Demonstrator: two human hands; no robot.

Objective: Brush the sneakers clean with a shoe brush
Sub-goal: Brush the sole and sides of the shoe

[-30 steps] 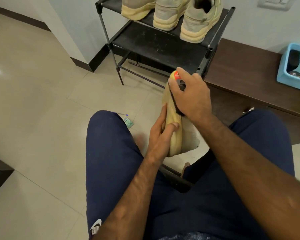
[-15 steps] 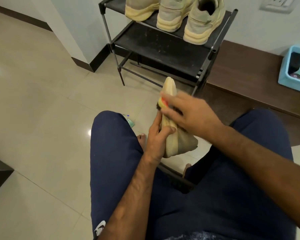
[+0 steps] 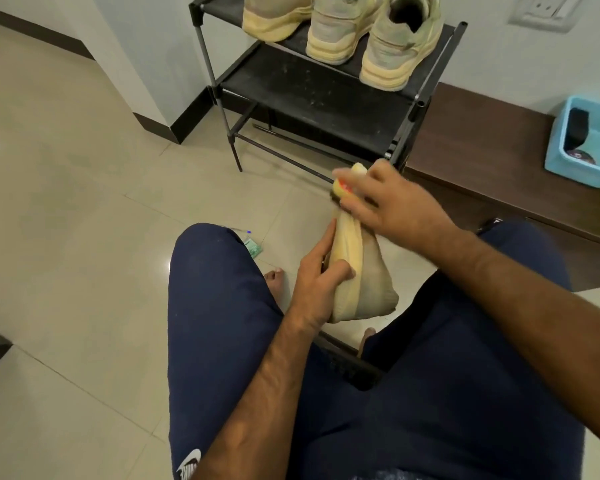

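A beige sneaker [image 3: 364, 278] with a pale yellow sole is held between my knees, its sole facing left. My left hand [image 3: 321, 275] grips it at the heel end, thumb over the sole. My right hand [image 3: 392, 206] holds a yellow shoe brush [image 3: 343, 189] with a red mark and presses it on the sneaker near the toe; this hand is blurred. Three more beige sneakers [image 3: 392, 43] stand on the top shelf of a black shoe rack [image 3: 312, 95].
A dark wooden bench [image 3: 492, 157] runs to the right of the rack and carries a light blue tub [image 3: 593, 147] with dark items inside. A small green object [image 3: 254, 247] lies on the tiled floor by my left knee. My bare toes [image 3: 276, 277] show below the sneaker.
My right hand swept the brush from the toe down toward the middle of the sneaker and is now back up near the toe. My left hand kept its hold.
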